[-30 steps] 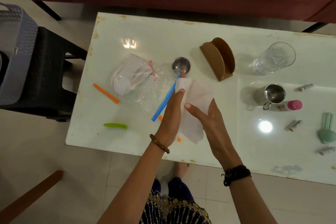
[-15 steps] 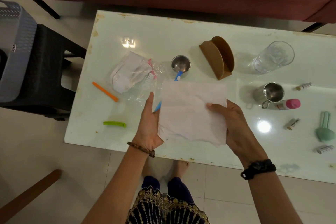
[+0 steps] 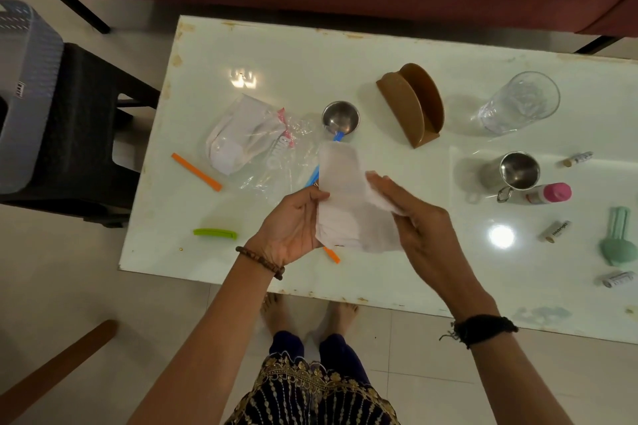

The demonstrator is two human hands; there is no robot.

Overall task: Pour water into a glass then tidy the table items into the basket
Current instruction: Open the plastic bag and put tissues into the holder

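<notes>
Both my hands hold a white paper napkin (image 3: 345,197) above the front middle of the white table (image 3: 397,45). My left hand (image 3: 293,221) grips its left edge and my right hand (image 3: 414,217) holds its right side, the sheet folding between them. A clear glass (image 3: 518,103) stands at the back right. A steel mug (image 3: 516,171) stands in front of it. The grey basket (image 3: 24,97) rests on a black stool (image 3: 79,134) left of the table.
On the table lie a brown napkin holder (image 3: 411,103), a steel scoop with a blue handle (image 3: 340,119), a clear plastic bag (image 3: 252,141), orange (image 3: 196,172) and green (image 3: 214,233) clips, a pink-capped bottle (image 3: 549,192), small tubes (image 3: 556,231) and a mint-green tool (image 3: 618,245).
The napkin was spread flat between my hands half a second ago; now my hands have come closer and the sheet is folded narrower and upright.
</notes>
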